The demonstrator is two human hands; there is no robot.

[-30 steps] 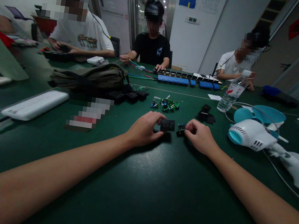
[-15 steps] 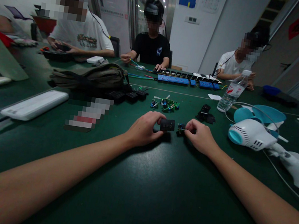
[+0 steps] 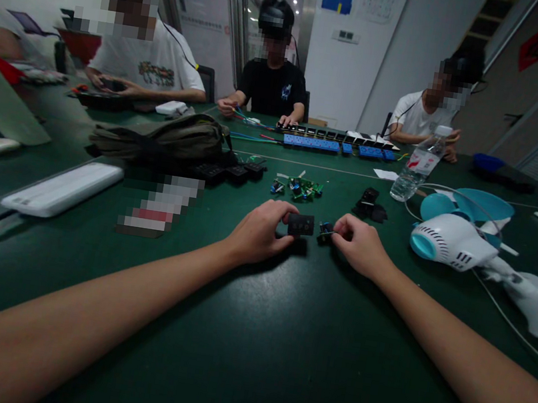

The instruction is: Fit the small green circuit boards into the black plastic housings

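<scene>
Between the thumb and fingers of my left hand is a small black box, held just above the green table. My right hand pinches a small dark circuit part with bits of blue on it. A narrow gap separates the box from the circuit part. Beyond my hands lies a loose pile of small green circuit boards. Several black pieces sit together behind my right hand, and more black boxes lie to the left of the pile.
A dark bag and a white power bank lie on the left. At the right are a water bottle and a white and teal fan. Blue blocks line the far side, where people sit.
</scene>
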